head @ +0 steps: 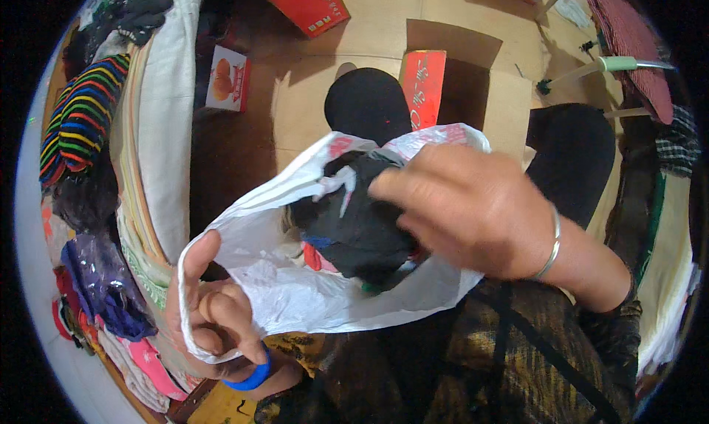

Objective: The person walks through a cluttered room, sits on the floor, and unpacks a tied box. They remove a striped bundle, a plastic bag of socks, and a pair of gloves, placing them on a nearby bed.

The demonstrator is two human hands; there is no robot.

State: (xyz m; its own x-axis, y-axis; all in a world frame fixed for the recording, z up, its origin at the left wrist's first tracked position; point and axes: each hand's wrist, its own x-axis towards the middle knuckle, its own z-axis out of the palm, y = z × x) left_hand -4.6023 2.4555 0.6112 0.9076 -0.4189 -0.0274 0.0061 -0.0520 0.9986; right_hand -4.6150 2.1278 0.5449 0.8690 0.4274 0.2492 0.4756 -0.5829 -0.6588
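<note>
A white plastic bag [310,308] with red print lies gaping across my lap. My left hand [216,313] has the bag's rim hooked over its thumb and fingers and stretches it to the left. Inside the bag sits a dark cloth bundle [365,225], with bits of red and blue among it. A strip of white plastic [339,189] rests on top of the bundle. My right hand [471,208], blurred and wearing a silver bangle, is over the right side of the bag's mouth. Its fingertips overlap the dark cloth; whether they grip anything is hidden.
On the left, a bed with a pale cloth [166,125] bears striped knitwear [83,114], dark gloves [144,14] and a purple plastic-wrapped item [111,291]. An open cardboard box [507,97] stands beyond my knees. A red box [310,9] and a white-and-red box [227,78] are farther off.
</note>
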